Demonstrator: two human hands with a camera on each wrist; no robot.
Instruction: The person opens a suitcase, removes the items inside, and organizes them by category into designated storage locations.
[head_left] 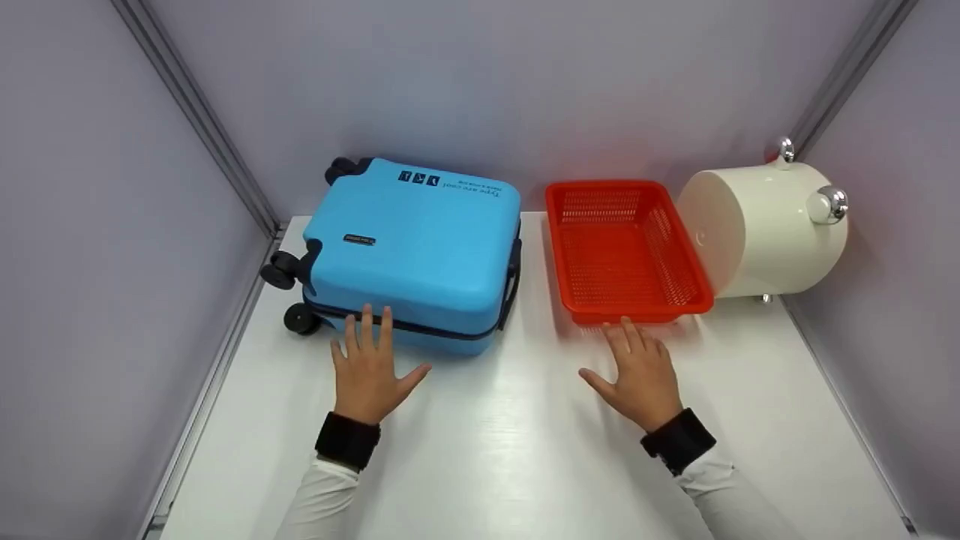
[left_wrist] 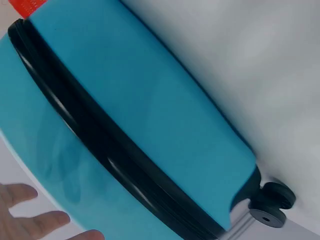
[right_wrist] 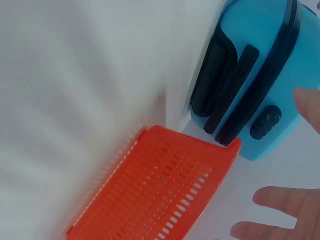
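A light blue hard-shell suitcase (head_left: 420, 240) lies flat on the left of the white table, its black wheels (head_left: 279, 270) to the left and its handle side to the right. My left hand (head_left: 367, 382) is held with fingers spread at the suitcase's near side, fingertips overlapping its zipper line in the head view. An empty red plastic basket (head_left: 566, 259) with slotted walls stands right of the suitcase. Just before its near rim is my right hand (head_left: 643, 379), fingers extended and thumb out to the left. Neither hand holds anything.
Against the basket's right side, a cream cylindrical stool or bin (head_left: 787, 225) lies on its side with shiny metal-ended feet (head_left: 829, 205). Pale panels (head_left: 480, 82) with grey metal corner strips enclose the table (head_left: 487, 450) at the back and both sides.
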